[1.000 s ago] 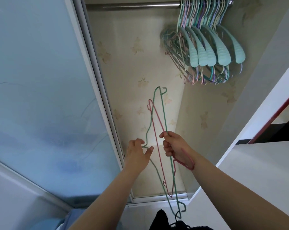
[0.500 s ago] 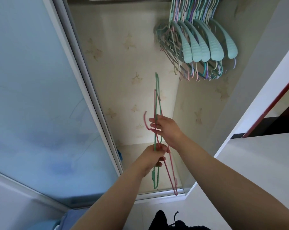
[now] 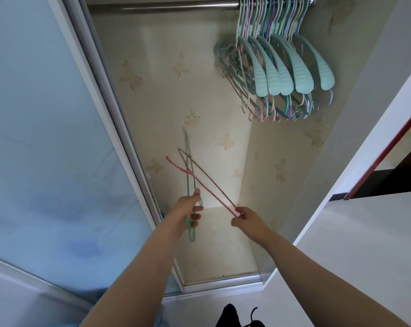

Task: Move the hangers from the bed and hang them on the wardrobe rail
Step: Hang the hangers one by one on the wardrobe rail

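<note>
My left hand grips a thin green wire hanger that stands nearly upright in front of the wardrobe's back wall. My right hand pinches one end of a pink wire hanger, which slants up to the left and crosses the green one. The two hands are apart, low inside the wardrobe opening. Far above them the metal wardrobe rail runs across the top. A dense bunch of hung hangers, mint, purple and pink, fills the rail's right end.
A frosted sliding door with a metal frame borders the opening on the left. A white wall edge borders it on the right. The wardrobe floor lies below the hands. A dark object sits at the bottom edge.
Both hangers were first in my right hand. My left hand took hold of the green one, and the hands then drew apart, separating the pink hanger to the right.
</note>
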`<state>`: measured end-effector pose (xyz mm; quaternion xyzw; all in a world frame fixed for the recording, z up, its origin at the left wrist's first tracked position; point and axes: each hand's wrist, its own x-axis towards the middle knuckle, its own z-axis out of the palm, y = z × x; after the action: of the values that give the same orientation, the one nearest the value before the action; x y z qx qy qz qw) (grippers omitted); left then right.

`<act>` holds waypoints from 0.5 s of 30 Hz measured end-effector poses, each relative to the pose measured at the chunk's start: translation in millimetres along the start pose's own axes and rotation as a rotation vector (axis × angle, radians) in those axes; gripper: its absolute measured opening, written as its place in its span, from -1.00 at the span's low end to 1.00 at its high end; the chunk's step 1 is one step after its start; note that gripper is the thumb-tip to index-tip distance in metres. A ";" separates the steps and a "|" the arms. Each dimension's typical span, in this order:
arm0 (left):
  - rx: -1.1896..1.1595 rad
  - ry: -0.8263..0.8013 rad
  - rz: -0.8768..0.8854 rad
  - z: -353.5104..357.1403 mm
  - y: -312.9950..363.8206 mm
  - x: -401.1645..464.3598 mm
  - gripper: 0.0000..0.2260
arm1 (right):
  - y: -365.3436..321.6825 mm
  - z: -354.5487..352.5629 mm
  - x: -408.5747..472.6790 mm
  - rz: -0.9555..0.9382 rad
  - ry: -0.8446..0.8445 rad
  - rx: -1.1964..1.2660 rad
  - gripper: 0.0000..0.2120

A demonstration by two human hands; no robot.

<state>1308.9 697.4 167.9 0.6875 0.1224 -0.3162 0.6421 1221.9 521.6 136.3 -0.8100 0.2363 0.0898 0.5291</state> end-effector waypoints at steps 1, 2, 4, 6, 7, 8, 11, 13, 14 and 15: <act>0.028 0.037 0.010 -5.3 1.7 3.9 -0.58 | -1.1 -5.4 1.1 -0.013 0.064 0.075 -0.29; 0.048 0.056 0.019 -10.7 2.3 7.1 -0.54 | -1.8 -11.1 2.8 -0.012 0.101 0.163 -0.36; 0.069 0.057 0.022 -18.6 2.6 11.4 -0.49 | -7.3 -23.1 7.7 0.002 0.120 0.322 -0.62; 0.054 0.049 0.019 -22.6 2.7 12.4 -0.48 | -17.9 -32.8 15.6 0.026 0.122 0.360 -0.82; 0.034 0.042 0.017 -24.0 3.2 12.8 -0.49 | -25.1 -36.3 19.7 0.049 0.121 0.355 -0.82; 0.009 0.030 0.013 -25.5 4.1 13.8 -0.50 | -34.4 -39.1 22.9 0.078 0.113 0.360 -0.80; -0.093 -0.042 -0.045 -32.3 8.2 16.0 -0.49 | -63.6 -46.9 28.9 0.152 -0.005 0.479 -0.77; -0.142 -0.072 -0.066 -38.6 11.3 17.2 -0.40 | -77.8 -51.8 31.0 0.166 -0.104 0.578 -0.76; -0.151 -0.073 -0.060 -42.1 13.5 18.6 -0.36 | -82.5 -52.9 31.6 0.169 -0.136 0.591 -0.74; -0.157 -0.071 -0.051 -45.5 16.0 20.3 -0.33 | -85.2 -53.1 32.4 0.171 -0.156 0.585 -0.71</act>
<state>1346.3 734.0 167.7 0.6203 0.1415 -0.3460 0.6896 1285.3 492.6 215.5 -0.5912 0.2781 0.1243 0.7468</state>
